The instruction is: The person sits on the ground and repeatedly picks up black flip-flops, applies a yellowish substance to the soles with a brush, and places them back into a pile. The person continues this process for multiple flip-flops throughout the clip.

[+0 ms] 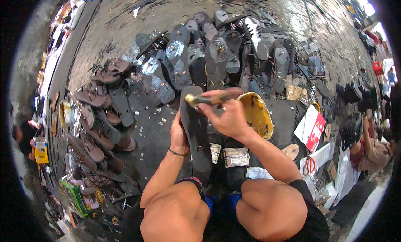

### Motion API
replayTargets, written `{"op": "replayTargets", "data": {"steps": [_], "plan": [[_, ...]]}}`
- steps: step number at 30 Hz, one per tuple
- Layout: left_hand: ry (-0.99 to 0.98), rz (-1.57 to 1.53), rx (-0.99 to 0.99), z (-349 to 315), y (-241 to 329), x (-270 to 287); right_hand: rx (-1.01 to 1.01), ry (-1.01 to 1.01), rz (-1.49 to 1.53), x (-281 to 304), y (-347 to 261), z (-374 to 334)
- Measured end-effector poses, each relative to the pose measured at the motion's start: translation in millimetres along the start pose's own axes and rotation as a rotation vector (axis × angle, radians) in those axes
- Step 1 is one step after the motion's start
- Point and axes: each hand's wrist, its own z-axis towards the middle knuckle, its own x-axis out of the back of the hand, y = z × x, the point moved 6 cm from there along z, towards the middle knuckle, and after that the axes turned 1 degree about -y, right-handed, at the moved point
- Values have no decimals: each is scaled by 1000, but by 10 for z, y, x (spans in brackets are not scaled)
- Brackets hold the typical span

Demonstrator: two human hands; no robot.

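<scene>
Dark sole (196, 137) held out lengthwise above the ground in front of the knees, near end close to them; touching or not, cannot tell. Left hand (178, 137) closed on its left edge, fingers mostly hidden behind. Right hand (229, 119) clamped round a brush (204, 100), yellowish tip at the sole's far end. Yellow tub (265, 112) just beyond the right hand, other soles (211, 58) spread ahead

Judged handling: sole light, thin, rubbery; bends rather than breaks, so far end may flex under brush pressure. Face probably tacky or slick where brushed. Best hold: side edges near the middle, support from beneath, fingers off the upper face
</scene>
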Motion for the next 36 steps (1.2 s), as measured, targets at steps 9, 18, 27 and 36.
{"op": "replayTargets", "data": {"steps": [9,18,27,36], "plan": [[-6,160,-126,-143,-17,-211,225,69,23,105,-411,-114],[123,237,-541,-294,204,-615,14,320,103,289,-250,16],[-76,-299,213,-756,-186,708,-577,304,1020,360,191,-204],[-26,123,-127,-305,430,-456,-253,18,511,-46,-302,-102]]}}
